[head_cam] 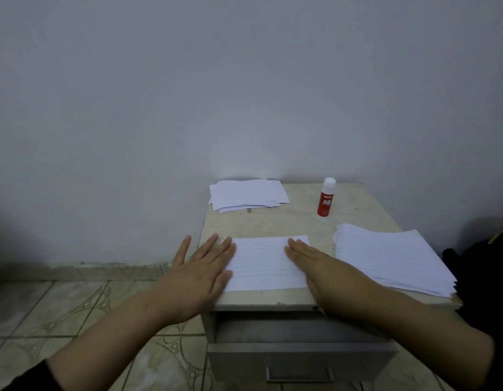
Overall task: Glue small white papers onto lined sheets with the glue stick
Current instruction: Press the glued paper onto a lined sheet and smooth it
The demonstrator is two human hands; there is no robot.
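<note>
A single lined sheet (263,263) lies at the front of the small table (289,221). My left hand (201,268) rests flat on its left edge, fingers spread, holding nothing. On the sheet's right edge lies my right hand (320,266), flat with fingers together. A red and white glue stick (325,200) stands upright at the back, its cap off. Several small white papers (247,194) sit in a loose pile at the back left. At the right lies a stack of lined sheets (391,258).
The table stands against a plain wall. Its drawer (298,354) below the front edge is pulled partly out. Tiled floor (61,311) spreads to the left. A dark object (481,266) sits at the table's right side.
</note>
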